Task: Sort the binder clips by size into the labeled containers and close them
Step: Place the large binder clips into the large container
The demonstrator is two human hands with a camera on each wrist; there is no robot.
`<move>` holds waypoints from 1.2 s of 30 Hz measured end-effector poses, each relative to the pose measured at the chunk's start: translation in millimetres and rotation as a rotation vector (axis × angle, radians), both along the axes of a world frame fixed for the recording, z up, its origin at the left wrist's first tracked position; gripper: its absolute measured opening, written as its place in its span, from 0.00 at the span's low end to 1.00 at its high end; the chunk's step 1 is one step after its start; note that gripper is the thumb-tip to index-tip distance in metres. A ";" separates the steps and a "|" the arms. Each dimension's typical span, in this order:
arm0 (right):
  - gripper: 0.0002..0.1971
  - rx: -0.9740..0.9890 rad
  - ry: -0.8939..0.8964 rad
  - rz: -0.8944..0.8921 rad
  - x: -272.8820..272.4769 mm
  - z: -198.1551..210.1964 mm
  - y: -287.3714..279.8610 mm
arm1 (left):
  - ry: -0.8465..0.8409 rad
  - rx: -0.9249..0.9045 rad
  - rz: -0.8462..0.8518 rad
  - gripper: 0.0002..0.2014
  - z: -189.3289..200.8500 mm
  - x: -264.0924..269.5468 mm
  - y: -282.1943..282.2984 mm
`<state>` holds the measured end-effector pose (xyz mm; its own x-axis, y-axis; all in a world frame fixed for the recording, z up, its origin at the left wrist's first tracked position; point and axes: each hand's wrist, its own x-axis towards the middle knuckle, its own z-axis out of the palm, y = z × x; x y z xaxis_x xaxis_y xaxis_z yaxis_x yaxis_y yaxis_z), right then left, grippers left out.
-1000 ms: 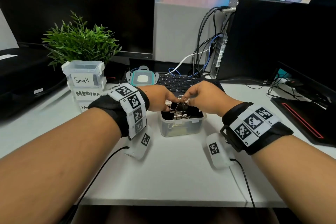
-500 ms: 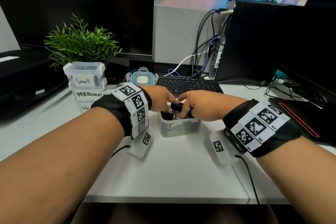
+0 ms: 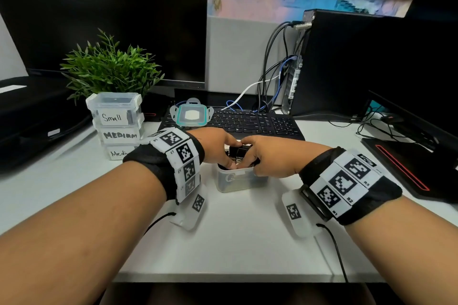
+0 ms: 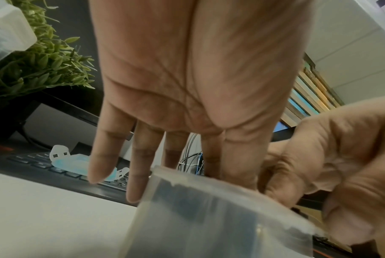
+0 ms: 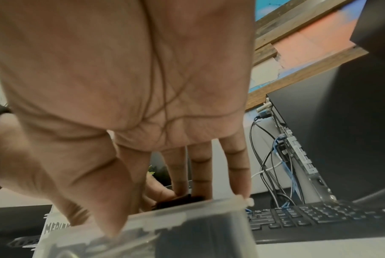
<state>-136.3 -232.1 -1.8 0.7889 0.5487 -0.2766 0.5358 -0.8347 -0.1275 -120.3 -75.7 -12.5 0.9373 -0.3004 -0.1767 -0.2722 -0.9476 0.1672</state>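
An open clear container stands mid-desk, filled with black binder clips. A large black clip sticks up above its rim. My left hand and right hand meet over it, forefingers on top of the clip and thumbs down inside the rim. In the left wrist view the fingers are straight, reaching behind the container. In the right wrist view straight fingertips press the black clip, with the thumb at the near rim. The teal-edged lid lies on the keyboard.
Three closed containers are stacked at left, labelled Small, Medium and Medium, before a green plant. A keyboard, monitor, PC tower with cables and a black device ring the back and right.
Both hands have lowered into the container. The clip's wire handles, held up between them a second ago, no longer show; the black clip sits lower.
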 end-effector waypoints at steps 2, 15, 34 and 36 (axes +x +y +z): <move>0.18 0.072 -0.016 -0.001 0.4 0.1 -4.3 | 0.007 -0.026 0.002 0.29 -1.0 1.3 2.8; 0.10 0.176 0.038 -0.068 13.7 6.2 -6.9 | -0.008 -0.056 0.057 0.29 1.0 1.2 -8.5; 0.16 -0.426 -0.206 -0.047 141.9 12.1 72.5 | 0.007 0.033 0.106 0.31 1.3 12.4 39.2; 0.20 -0.437 -0.222 -0.049 145.8 11.5 83.7 | 0.011 0.070 0.091 0.32 2.4 13.9 39.2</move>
<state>9.5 -148.4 9.6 0.8768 0.3798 -0.2949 0.4694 -0.8092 0.3535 -106.4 -36.5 -10.0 0.9582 -0.2004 -0.2043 -0.1828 -0.9779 0.1018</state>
